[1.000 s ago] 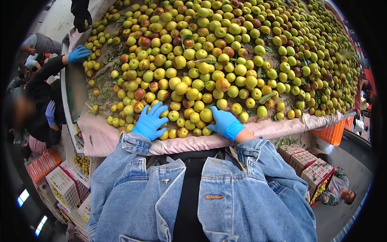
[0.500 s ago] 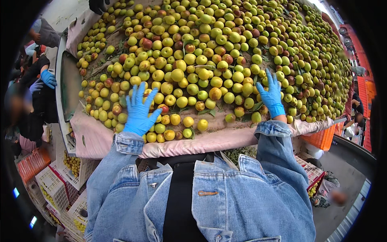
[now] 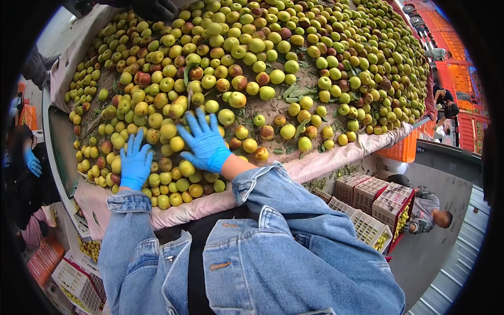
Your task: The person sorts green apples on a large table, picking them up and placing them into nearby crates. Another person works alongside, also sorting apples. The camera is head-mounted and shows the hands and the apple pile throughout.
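Green-yellow jujubes (image 3: 220, 37), many with reddish-brown patches, lie in a broad heap over a cloth-covered table. My left hand (image 3: 135, 161), in a blue glove, rests on the fruit near the left front edge, its fingers spread. Just to its right, my right hand (image 3: 206, 143), gloved alike, lies flat with fingers apart against a cluster of jujubes. Neither hand grips a fruit. Some green leaves (image 3: 298, 93) are scattered among the jujubes, right of my right hand.
A pale pink cloth edge (image 3: 331, 161) borders the table. Dark-gloved hands (image 3: 156, 9) of another person are at the far side. People stand at the left. Crates (image 3: 391, 202) with fruit stand below right, more crates (image 3: 79, 281) below left, and orange crates (image 3: 401, 147) at right.
My right hand has swept left, close to my left hand, pushing jujubes together. A patch of cloth with few fruits now shows at its right. My left hand has shifted left.
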Available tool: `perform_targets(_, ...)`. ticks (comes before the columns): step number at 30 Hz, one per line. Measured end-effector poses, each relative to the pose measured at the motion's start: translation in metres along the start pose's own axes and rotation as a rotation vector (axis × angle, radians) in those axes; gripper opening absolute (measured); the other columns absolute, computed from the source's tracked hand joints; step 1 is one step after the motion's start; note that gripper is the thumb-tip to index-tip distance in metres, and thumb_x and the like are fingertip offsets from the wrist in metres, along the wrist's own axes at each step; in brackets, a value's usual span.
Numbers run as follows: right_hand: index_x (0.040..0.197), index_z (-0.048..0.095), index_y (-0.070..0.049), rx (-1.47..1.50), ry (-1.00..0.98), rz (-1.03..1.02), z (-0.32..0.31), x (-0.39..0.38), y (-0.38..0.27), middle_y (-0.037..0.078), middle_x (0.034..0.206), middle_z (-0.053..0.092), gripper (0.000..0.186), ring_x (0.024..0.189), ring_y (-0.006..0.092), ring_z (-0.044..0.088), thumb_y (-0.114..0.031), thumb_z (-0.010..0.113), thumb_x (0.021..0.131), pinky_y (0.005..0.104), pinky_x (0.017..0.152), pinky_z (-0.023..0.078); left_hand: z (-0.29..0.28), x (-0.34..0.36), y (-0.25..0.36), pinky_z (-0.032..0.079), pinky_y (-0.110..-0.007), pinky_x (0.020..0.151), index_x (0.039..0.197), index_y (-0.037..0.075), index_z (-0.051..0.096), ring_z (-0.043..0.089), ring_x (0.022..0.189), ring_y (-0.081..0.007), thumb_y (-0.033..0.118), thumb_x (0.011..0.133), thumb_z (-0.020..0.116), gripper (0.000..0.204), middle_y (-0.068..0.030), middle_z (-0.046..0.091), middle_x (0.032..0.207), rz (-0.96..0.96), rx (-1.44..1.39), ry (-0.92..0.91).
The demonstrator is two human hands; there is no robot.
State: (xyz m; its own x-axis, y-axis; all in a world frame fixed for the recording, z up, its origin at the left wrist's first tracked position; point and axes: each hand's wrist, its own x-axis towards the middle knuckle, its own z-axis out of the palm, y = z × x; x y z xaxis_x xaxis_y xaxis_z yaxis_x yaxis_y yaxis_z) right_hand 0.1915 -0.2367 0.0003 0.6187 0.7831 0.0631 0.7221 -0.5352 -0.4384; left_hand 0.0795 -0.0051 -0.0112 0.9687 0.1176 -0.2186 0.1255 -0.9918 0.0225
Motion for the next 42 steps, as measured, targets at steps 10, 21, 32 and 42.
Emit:
perform_targets(10,0.124,0.048,-0.014,0.056,0.091,0.266,-0.154,-0.079,0.103,0.016,0.109,0.053,0.057,0.096,0.0346,0.054,-0.021,0.069,0.073,0.0406,0.082,0.046,-0.019,-0.032,-0.031,0.026,-0.044,0.107,0.128,0.014,0.049,0.029,0.131,-0.0339,0.014,0.089,0.049,0.039,-0.0133,0.027,0.145,-0.097,-0.410,0.263)
perform_targets(21,0.123,0.041,-0.004,-0.015,-0.425,0.780,-0.130,-0.127,0.129,0.023,0.105,0.058,0.066,0.095,0.0377,0.058,-0.031,0.072,0.071,0.0419,0.082,0.047,-0.033,-0.052,0.057,0.024,-0.054,0.103,0.128,0.028,0.048,0.030,0.129,-0.0314,0.023,0.071,0.069,0.061,-0.0103,0.037,0.136,0.247,-0.138,-0.107)
perform_targets(32,0.128,0.045,-0.010,-0.001,-0.007,0.619,-0.152,-0.101,0.215,0.022,0.109,0.053,0.066,0.099,0.0349,0.055,-0.025,0.073,0.070,0.0391,0.085,0.047,-0.037,-0.066,-0.041,0.037,-0.037,0.099,0.120,0.015,0.057,0.044,0.116,-0.0305,0.007,0.083,0.057,0.038,-0.0138,0.044,0.128,-0.209,-0.696,0.347)
perform_targets(42,0.118,0.051,-0.014,-0.155,-0.146,0.532,-0.166,-0.110,0.151,0.023,0.113,0.055,0.050,0.102,0.0311,0.056,-0.031,0.070,0.075,0.0382,0.085,0.046,-0.023,-0.095,0.017,0.045,-0.037,0.082,0.101,0.013,0.062,0.055,0.094,-0.0283,0.008,0.078,0.060,0.024,-0.0044,0.057,0.100,0.192,-0.406,0.006)
